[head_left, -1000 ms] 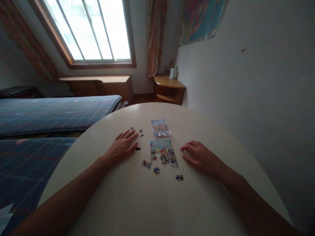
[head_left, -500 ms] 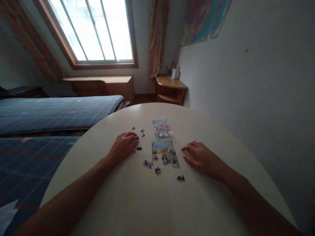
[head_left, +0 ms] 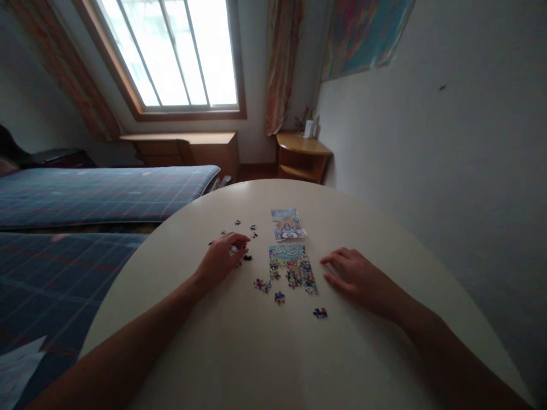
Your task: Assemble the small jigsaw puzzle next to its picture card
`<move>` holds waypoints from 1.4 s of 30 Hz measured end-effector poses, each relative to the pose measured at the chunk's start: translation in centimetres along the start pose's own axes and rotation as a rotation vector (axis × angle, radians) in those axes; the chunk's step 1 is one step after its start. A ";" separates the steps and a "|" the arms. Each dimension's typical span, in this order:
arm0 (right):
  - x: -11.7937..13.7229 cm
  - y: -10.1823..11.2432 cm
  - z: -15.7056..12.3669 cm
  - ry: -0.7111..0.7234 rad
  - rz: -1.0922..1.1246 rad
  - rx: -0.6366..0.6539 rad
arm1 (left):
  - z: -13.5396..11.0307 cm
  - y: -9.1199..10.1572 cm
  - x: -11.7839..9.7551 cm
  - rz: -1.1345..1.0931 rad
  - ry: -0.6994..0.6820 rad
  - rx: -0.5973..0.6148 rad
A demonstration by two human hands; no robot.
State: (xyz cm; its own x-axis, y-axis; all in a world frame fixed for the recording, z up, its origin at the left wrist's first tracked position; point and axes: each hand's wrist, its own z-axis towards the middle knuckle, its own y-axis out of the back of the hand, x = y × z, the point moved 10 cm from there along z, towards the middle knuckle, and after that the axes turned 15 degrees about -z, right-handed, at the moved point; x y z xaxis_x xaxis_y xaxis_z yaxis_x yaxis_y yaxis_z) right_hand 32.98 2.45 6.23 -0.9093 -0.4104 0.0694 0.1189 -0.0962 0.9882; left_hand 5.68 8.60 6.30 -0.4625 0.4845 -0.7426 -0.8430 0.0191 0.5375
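Note:
My left hand (head_left: 222, 253) is arched over loose jigsaw pieces at the left of the table, thumb and fingers apart; some pieces show in the gap and others are hidden under it. A dark jigsaw piece (head_left: 248, 258) lies just by the thumb. Right of that hand is a partly joined jigsaw puzzle (head_left: 294, 265) with a ragged lower edge. My right hand (head_left: 352, 279) rests on the table beside the puzzle, holding nothing, fingers loosely spread. Beyond the puzzle lies a printed picture sheet (head_left: 287, 223) with similar artwork.
Nearer me lie a small joined cluster (head_left: 262, 285), a blue piece (head_left: 279, 297) and a dark piece (head_left: 320, 312). More loose pieces (head_left: 253, 228) are scattered at the far left. The round table (head_left: 239, 353) stands between a plaid bed (head_left: 128, 191) and a wall (head_left: 448, 171).
My left hand has lifted and arched, its thumb drawing away from the fingers and uncovering pieces beneath. My right hand has stayed by the puzzle. The whole view has shifted slightly.

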 end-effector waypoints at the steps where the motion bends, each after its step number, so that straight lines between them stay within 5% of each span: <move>1: 0.0 0.0 0.0 0.002 -0.001 -0.002 | -0.1 0.1 -0.4 -0.056 0.012 -0.023; 10: 3.9 1.4 0.2 -0.030 0.069 -0.151 | -2.1 -2.8 -2.4 -0.721 0.243 -0.036; 17: 9.0 2.8 -0.4 0.023 0.227 -0.286 | -3.7 -5.9 -3.7 -0.887 0.315 0.066; 25: 9.6 2.6 0.0 0.091 0.308 -0.362 | -4.6 -8.1 -4.2 -0.961 0.377 0.165; 29: 9.6 1.9 -0.1 0.135 0.291 -0.289 | -4.1 -6.6 -4.5 -0.684 0.253 0.253; 34: 10.2 0.7 -0.4 0.192 0.240 -0.190 | -3.7 -5.1 -6.4 -0.090 -0.114 0.403; 37: 10.9 0.2 -0.3 0.216 0.202 -0.144 | -4.5 -6.1 -7.6 -0.056 -0.286 0.564; 42: 11.5 -0.3 -0.2 0.238 0.183 -0.126 | -5.2 -6.7 -8.2 -0.030 -0.380 0.631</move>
State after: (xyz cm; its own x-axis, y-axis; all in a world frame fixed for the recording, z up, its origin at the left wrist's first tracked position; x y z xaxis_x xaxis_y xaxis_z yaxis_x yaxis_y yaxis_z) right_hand 22.56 -2.39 6.67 -0.7512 -0.6304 0.1957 0.3337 -0.1068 0.9366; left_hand 13.71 -0.03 6.72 -0.2177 0.7435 -0.6324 -0.4822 0.4814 0.7320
